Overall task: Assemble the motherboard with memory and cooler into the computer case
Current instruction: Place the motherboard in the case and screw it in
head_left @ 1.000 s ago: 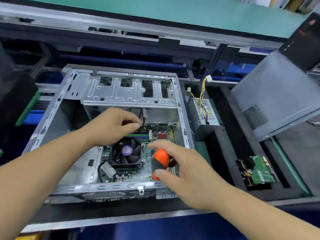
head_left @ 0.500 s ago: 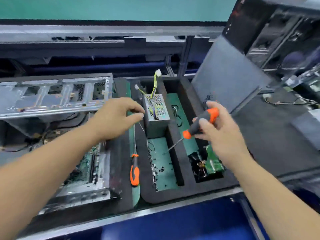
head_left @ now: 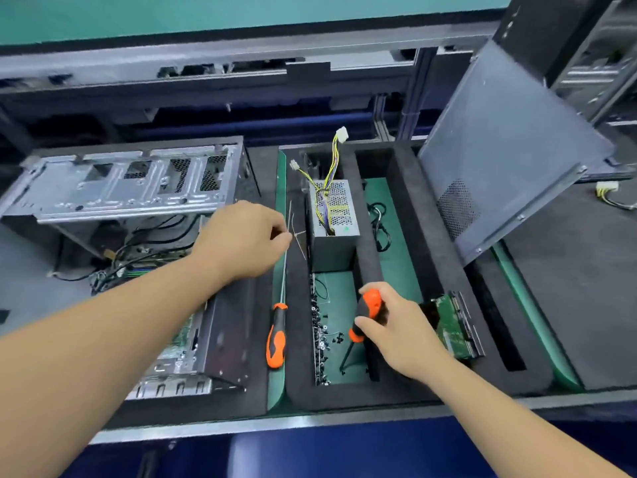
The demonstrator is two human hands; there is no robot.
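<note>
- The black foam tray (head_left: 406, 215) serves as the landmark; it is cut into several pockets with green lining showing at their bottoms
- The computer case (head_left: 131, 188) lies open just left of the tray; inside it the motherboard (head_left: 138, 267) shows only in part, with black cables across it, and the memory and cooler cannot be made out
- The left hand (head_left: 241, 239) hovers over the tray's left edge, beside the case; its fingers are curled with thumb and forefinger pressed together, seemingly on a thin wire or tie, though what they pinch is too fine to tell
- The right hand (head_left: 396, 329) is over the tray's near middle; its fingers wrap round the orange-and-black handle of a screwdriver (head_left: 365, 312), whose shaft slants down into the pocket holding loose black screws (head_left: 322, 326)
- A second screwdriver (head_left: 277, 334) with a long thin shaft lies on the green strip along the tray's left side, handle towards the viewer
- A power supply (head_left: 336, 219) with yellow and black leads stands in the far part of the screw pocket; a coiled black cable (head_left: 379, 225) lies in the next pocket to its right
- A green circuit board (head_left: 455, 326) sits in a pocket right of the right hand
- A grey side panel (head_left: 510, 150) leans tilted over the tray's far right corner
</note>
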